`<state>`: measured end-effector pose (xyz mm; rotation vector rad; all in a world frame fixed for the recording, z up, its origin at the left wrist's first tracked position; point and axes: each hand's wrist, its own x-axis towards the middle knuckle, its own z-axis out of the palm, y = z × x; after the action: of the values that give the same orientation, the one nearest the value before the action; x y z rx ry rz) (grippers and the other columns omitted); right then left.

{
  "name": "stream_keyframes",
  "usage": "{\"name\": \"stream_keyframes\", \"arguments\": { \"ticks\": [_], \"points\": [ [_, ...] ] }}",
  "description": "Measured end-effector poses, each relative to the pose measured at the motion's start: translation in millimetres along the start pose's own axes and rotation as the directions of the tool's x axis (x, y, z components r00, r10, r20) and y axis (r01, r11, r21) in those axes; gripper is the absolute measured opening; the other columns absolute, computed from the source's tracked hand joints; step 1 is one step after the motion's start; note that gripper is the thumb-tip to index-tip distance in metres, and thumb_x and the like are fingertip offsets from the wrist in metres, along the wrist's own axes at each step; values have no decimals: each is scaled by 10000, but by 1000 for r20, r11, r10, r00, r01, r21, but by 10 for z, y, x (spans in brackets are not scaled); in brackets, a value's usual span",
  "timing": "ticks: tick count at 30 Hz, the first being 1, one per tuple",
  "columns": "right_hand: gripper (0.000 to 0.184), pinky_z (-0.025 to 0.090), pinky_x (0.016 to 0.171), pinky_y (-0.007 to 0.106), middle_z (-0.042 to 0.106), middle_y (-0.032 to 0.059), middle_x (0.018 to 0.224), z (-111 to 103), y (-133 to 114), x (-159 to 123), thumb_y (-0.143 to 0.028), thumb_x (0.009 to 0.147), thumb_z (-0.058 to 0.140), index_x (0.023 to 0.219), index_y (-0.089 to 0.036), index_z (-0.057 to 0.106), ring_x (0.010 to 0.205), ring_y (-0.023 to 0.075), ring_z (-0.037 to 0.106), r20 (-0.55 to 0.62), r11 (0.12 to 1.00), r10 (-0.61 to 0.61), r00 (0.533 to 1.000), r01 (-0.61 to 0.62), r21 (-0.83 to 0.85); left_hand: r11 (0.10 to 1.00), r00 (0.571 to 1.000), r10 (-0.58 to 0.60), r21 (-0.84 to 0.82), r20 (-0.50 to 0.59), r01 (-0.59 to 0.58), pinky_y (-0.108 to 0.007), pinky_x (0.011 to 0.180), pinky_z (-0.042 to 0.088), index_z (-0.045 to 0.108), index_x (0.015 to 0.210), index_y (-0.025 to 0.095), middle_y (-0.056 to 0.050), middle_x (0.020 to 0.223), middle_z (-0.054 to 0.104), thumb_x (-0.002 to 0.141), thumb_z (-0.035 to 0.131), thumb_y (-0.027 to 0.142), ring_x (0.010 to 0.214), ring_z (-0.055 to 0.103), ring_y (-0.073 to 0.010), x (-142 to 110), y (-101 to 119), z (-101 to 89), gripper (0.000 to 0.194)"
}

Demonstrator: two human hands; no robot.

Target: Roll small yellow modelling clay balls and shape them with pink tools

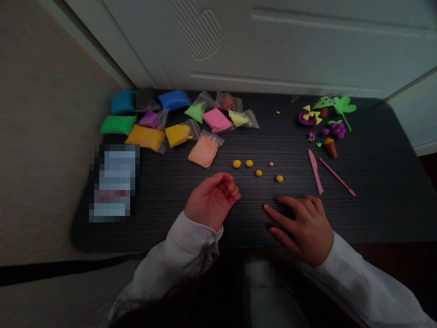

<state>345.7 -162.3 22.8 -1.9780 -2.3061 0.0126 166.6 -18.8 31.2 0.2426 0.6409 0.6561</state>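
My left hand (213,197) rests palm up over the dark table, its fingers loosely curled and nothing visible in the bare palm. My right hand (303,225) is palm down near the front edge, fingers spread, with no object showing under them. Beyond the hands lie several small yellow clay balls (258,173). The ball at the right (279,178) is closest to my right hand. A tiny peach clay piece (271,164) sits among them. Right of these are a pink plastic clay knife (315,172) and a thin pink modelling stick (337,177).
Bags of coloured clay, such as a peach one (204,151) and an orange one (145,137), line the back left. A blurred phone (118,182) lies at the left. Shaped clay pieces, including purple balls (337,130) and a green leaf shape (344,105), stand back right.
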Motion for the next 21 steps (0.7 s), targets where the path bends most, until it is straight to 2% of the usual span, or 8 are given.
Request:
{"name": "stream_keyframes", "arguments": {
  "ticks": [5, 9, 13, 17, 21],
  "points": [
    [466, 315, 823, 446, 500, 103, 1128, -9, -6, 3, -449, 813, 475, 1249, -286, 465, 922, 237, 456, 3, 999, 35, 999, -35, -3, 1000, 1000, -3, -2, -5, 3, -268, 582, 408, 620, 657, 115, -24, 565, 515, 794, 415, 163, 569, 493, -119, -4, 1, 4, 252],
    [440, 302, 838, 450, 499, 88, 1141, -25, -10, 16, -440, 815, 477, 1242, -336, 462, 922, 230, 458, 49, 1000, -7, 999, 6, 23, 1000, 1000, -7, 1, -8, 7, -264, 576, 404, 618, 656, 120, -19, 564, 513, 782, 430, 159, 559, 492, -114, 1, 4, 10, 230],
    [501, 307, 829, 450, 497, 109, 1121, -31, -2, 15, -473, 811, 466, 1273, -280, 438, 928, 241, 450, 42, 999, 36, 998, -37, 13, 1000, 1000, -8, 2, 3, 8, -262, 576, 401, 620, 659, 118, -21, 564, 519, 781, 431, 155, 562, 493, -115, 7, 2, 8, 228],
    [477, 311, 826, 445, 492, 90, 1112, -38, -1, 9, -479, 813, 461, 1266, -332, 431, 922, 232, 450, 88, 999, -16, 996, 12, 44, 1000, 1000, -13, -1, -10, 13, -260, 579, 399, 620, 652, 117, -19, 558, 516, 787, 429, 160, 560, 488, -112, 6, 0, 10, 238],
    [517, 322, 806, 442, 483, 104, 1114, -15, 18, 5, -477, 805, 473, 1284, -291, 418, 920, 245, 442, 47, 999, 26, 999, -27, 32, 1000, 1000, -13, -5, -13, 12, -260, 580, 398, 619, 652, 114, -20, 559, 514, 794, 416, 154, 560, 486, -113, 3, 1, 11, 251]
  ]
}}
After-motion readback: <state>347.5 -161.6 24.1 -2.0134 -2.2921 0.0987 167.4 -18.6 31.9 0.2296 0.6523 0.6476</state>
